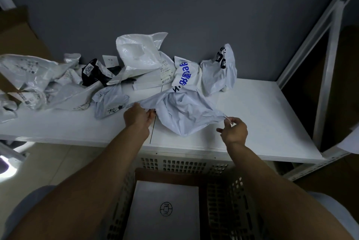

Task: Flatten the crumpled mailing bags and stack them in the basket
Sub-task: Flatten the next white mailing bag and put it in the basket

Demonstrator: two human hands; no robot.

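A crumpled white mailing bag with blue print (pixel 182 107) lies on the white shelf top (pixel 252 115), stretched between my hands. My left hand (pixel 138 116) pinches its left edge. My right hand (pixel 234 130) pinches its right corner between thumb and forefinger, the other fingers spread. Below the shelf edge stands a white perforated basket (pixel 225 191) with a flat white bag bearing a round logo (pixel 165 210) lying inside. More crumpled bags are heaped behind: a tall white one (pixel 139 55), a black one (pixel 95 73) and a white one with black marks (pixel 219 68).
A pile of grey-white bags (pixel 33 78) covers the shelf's left part. A cardboard box (pixel 17 32) stands at far left. White shelf uprights (pixel 328 61) rise on the right. The grey wall (pixel 174 2) closes the back.
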